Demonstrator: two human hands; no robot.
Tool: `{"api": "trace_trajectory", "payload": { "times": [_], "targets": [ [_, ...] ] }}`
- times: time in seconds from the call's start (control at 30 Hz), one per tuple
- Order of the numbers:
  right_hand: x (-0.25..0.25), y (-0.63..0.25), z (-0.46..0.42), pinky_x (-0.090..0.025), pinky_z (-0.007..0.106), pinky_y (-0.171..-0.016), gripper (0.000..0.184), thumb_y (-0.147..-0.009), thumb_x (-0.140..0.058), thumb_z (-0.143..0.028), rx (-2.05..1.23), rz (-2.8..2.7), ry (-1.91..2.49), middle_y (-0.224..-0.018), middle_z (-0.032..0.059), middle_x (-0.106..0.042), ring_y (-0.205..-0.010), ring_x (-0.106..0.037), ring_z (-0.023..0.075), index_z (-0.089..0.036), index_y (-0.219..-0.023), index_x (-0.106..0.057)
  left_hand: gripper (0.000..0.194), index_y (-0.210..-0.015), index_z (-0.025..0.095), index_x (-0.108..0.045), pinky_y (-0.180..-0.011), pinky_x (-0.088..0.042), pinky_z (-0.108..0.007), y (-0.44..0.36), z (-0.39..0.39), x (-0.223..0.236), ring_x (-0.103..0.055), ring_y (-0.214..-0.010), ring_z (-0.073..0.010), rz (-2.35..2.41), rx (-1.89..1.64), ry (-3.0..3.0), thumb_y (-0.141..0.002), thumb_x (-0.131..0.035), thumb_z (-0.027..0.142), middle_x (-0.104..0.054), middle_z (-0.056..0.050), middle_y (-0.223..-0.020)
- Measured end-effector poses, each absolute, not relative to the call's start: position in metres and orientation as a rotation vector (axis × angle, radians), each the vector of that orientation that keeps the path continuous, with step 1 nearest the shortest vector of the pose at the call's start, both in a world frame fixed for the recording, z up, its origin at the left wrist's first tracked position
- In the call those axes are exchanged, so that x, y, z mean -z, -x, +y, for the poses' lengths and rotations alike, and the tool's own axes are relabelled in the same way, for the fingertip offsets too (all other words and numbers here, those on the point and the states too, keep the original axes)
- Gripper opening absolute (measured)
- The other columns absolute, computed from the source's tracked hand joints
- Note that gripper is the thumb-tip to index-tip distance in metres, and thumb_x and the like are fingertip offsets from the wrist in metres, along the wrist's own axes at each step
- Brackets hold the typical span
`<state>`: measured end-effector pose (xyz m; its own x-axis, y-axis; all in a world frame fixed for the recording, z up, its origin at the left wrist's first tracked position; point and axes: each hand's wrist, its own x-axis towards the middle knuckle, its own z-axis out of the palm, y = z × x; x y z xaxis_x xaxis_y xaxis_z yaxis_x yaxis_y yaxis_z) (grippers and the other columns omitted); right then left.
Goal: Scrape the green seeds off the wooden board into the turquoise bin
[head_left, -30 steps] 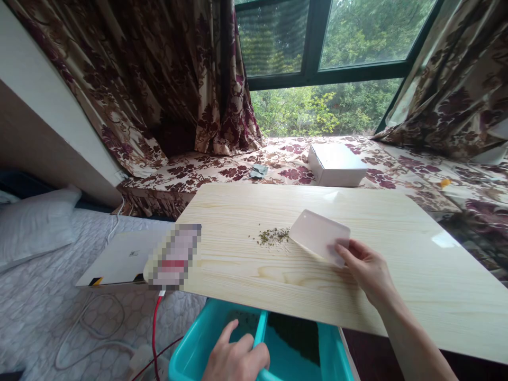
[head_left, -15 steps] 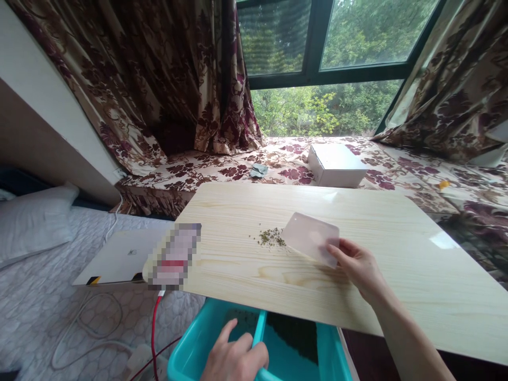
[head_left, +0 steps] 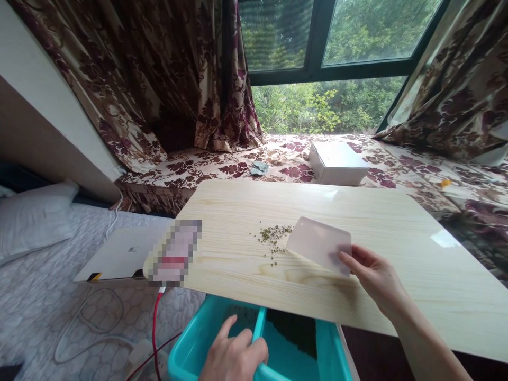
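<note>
My right hand (head_left: 373,278) pinches a white plastic scraper card (head_left: 319,245) by its right end, its edge down on the pale wooden board (head_left: 357,211). Just left of the card lies a small scatter of green-brown grains (head_left: 273,235). My left hand (head_left: 234,357) grips the middle divider of a turquoise plastic bin (head_left: 190,344) that sits below the board's near edge. Dark grains fill the bin's right compartment.
A white box (head_left: 337,161) rests on the floral window seat behind the board. A blurred object (head_left: 174,254) lies on the board's left corner. A white laptop (head_left: 119,254), a red cable (head_left: 154,328) and white cables lie on the quilted bed at left.
The scraper pushed the grains left, then drew back right and toward me. The grain pile now trails a few grains toward the near edge. My left hand stayed on the bin.
</note>
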<state>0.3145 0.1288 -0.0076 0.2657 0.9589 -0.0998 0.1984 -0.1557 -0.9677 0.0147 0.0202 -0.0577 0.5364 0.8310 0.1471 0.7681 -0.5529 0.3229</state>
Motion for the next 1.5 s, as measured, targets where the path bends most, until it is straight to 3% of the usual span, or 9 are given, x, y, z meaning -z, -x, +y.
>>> {"api": "trace_trajectory", "payload": {
  "times": [0.23,0.73,1.03,1.23,1.5],
  "targets": [
    [-0.008,-0.301,0.128,-0.059,0.035,-0.069,0.045,-0.057,-0.076,-0.057,-1.076,-1.150,1.550,-0.082,0.0095,-0.077,-0.083,-0.071,0.0291,-0.021,-0.082,-0.074,0.017,-0.070,0.026,-0.051,-0.092,-0.046,-0.048,-0.014,0.019,0.057,-0.051,-0.049,-0.0145,1.365,-0.426,-2.550,-0.079,-0.046,0.039,-0.049,0.005,-0.060],
    [0.004,-0.321,0.118,-0.058,0.032,-0.065,0.038,-0.061,-0.075,-0.053,-1.001,-1.130,1.602,-0.085,0.0080,-0.077,-0.080,-0.071,0.0280,-0.024,-0.085,-0.075,0.032,-0.071,0.025,-0.051,-0.092,-0.046,-0.051,-0.010,0.016,0.057,-0.054,-0.052,-0.0151,1.385,-0.413,-2.533,-0.081,-0.047,0.056,-0.050,0.005,-0.062],
    [0.013,-0.313,0.113,-0.057,0.032,-0.065,0.041,-0.057,-0.077,-0.055,-1.106,-1.134,1.550,-0.083,0.0091,-0.076,-0.078,-0.070,0.0275,-0.021,-0.079,-0.075,0.018,-0.073,0.025,-0.051,-0.095,-0.044,-0.050,-0.008,0.016,0.060,-0.055,-0.056,-0.0149,1.380,-0.381,-2.517,-0.077,-0.057,0.042,-0.050,0.006,-0.064],
    [0.021,-0.300,0.123,-0.056,0.031,-0.066,0.041,-0.062,-0.074,-0.054,-1.126,-1.131,1.493,-0.081,0.0084,-0.075,-0.079,-0.069,0.0263,-0.021,-0.086,-0.074,0.025,-0.071,0.025,-0.050,-0.092,-0.046,-0.050,-0.007,0.015,0.054,-0.053,-0.051,-0.0141,1.393,-0.350,-2.551,-0.080,-0.052,0.049,-0.049,0.006,-0.062],
    [0.005,-0.287,0.131,-0.054,0.029,-0.062,0.037,-0.062,-0.074,-0.053,-1.140,-1.153,1.509,-0.083,0.0066,-0.076,-0.074,-0.068,0.0238,-0.021,-0.082,-0.073,0.018,-0.076,0.025,-0.053,-0.097,-0.044,-0.052,0.006,0.016,0.034,-0.060,-0.063,-0.0147,1.443,-0.276,-2.377,-0.071,-0.070,0.031,-0.055,0.008,-0.068]
  ]
}}
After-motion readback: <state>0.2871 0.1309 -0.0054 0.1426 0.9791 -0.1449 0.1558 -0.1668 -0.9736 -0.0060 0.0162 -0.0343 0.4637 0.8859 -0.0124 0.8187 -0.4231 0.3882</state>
